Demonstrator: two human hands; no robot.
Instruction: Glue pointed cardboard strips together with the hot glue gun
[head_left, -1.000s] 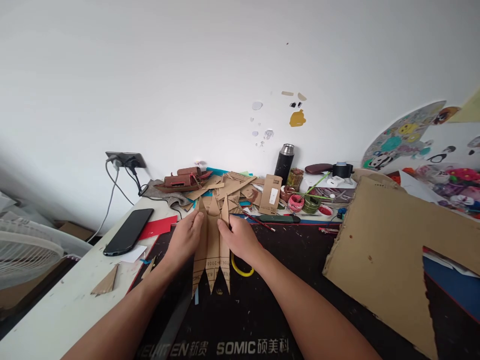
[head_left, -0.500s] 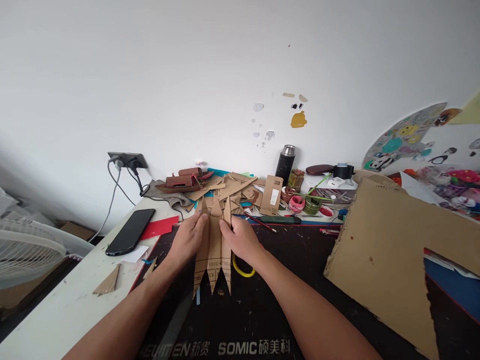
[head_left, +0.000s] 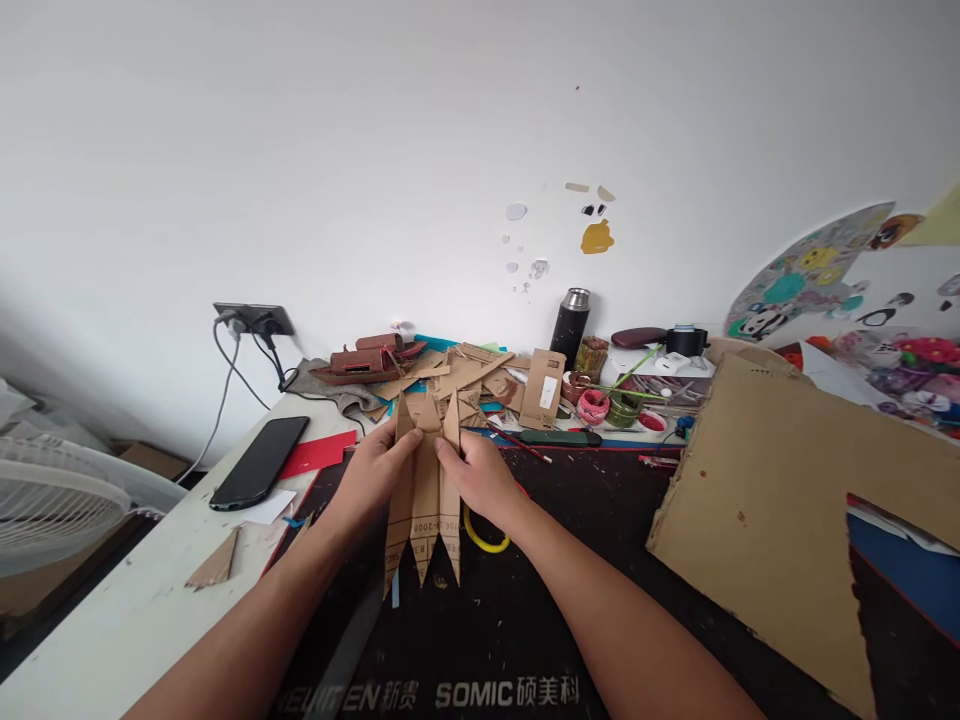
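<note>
Between my hands is a folded cardboard piece (head_left: pixel 426 490) with pointed ends at top and bottom and creases running lengthwise. Printed lines and digits show near its lower points. My left hand (head_left: pixel 381 462) grips its left panel, thumb lying on the front face. On the right edge my right hand (head_left: pixel 474 470) pinches it with the thumb in front; the fingers behind are hidden. Just right of the piece, a yellow ring-shaped handle (head_left: pixel 487 540) lies on the black mat (head_left: pixel 480 640), partly covered by my right forearm. A thin blue strip (head_left: pixel 395 590) pokes out below the cardboard.
Cardboard scraps (head_left: pixel 472 372) and a brown model boat (head_left: pixel 367 362) lie along the wall. Paint jars (head_left: pixel 592 406), a black flask (head_left: pixel 571 328) and a green utility knife (head_left: pixel 559 438) are behind my hands. A large cardboard sheet (head_left: pixel 750 480) covers the right; a phone (head_left: pixel 261 460) lies left.
The left panel of the cardboard piece has swung slightly outward, and its pointed top leans further left. My left thumb has moved a little right across the front. Both hands keep their hold.
</note>
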